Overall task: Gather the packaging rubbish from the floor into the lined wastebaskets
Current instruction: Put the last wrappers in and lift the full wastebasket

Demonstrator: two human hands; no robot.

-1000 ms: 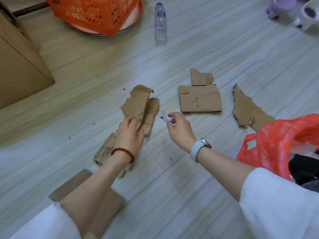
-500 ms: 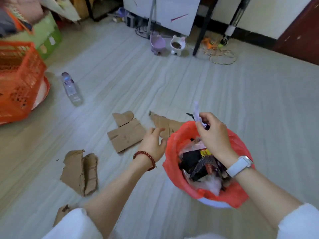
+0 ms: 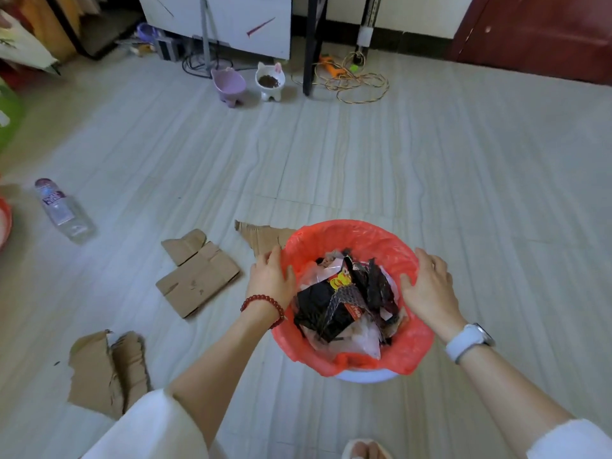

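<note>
A white wastebasket with a red liner (image 3: pixel 361 230) stands on the floor in front of me, holding dark wrappers and clear plastic. My left hand (image 3: pixel 270 276) holds its left rim, fingers outside and thumb over the liner's edge. My right hand (image 3: pixel 427 286) holds the right rim the same way. Several torn cardboard pieces lie on the floor to the left: a flat folded piece (image 3: pixel 198 281), a small flap (image 3: pixel 182 245), a jagged strip (image 3: pixel 260 236) partly behind the basket, and a crumpled pair (image 3: pixel 106 372) near my left sleeve. An empty plastic bottle (image 3: pixel 64 212) lies far left.
Two pet bowls, a purple one (image 3: pixel 228 85) and a white one (image 3: pixel 271 81), stand at the back by a black table leg (image 3: pixel 310 48) and a coil of cables (image 3: pixel 352 79). An orange rim (image 3: pixel 4 221) shows at the left edge. My slipper (image 3: pixel 364 451) is at the bottom.
My right hand carried a small white scrap from the floor to the basket and no longer holds it. Both hands have moved onto the basket's rim.
</note>
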